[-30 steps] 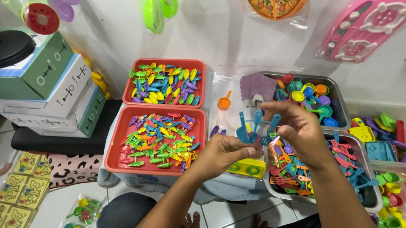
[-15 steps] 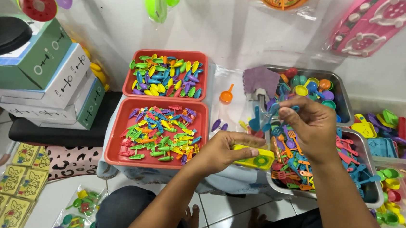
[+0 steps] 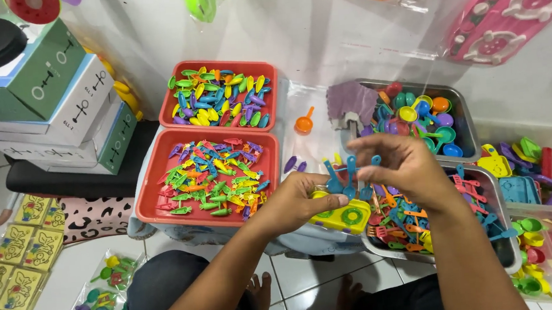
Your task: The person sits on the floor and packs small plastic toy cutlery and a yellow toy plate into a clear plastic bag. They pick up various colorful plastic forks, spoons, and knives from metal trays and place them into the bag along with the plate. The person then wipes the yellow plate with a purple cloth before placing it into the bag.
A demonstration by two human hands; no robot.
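So much colour here. Two red plastic trays: the upper red tray [image 3: 269, 70] has blue, yellow, green and purple bits, the lower red tray [image 3: 155, 204] a green, orange, pink and blue mix. Centre frame, the blue plastic toy utensils [image 3: 346, 175] sit over a yellow toy stove with green rings [image 3: 343, 218]. A small orange scoop [image 3: 304, 123] lies on clear plastic. Upper right there's a pink toy cooktop with white burners [image 3: 514, 15]. Upper left, green-and-white cardboard boxes [image 3: 54, 93]. Lower left, yellow patterned cards [image 3: 15, 261] and a black-spotted pink cloth [image 3: 94, 218].
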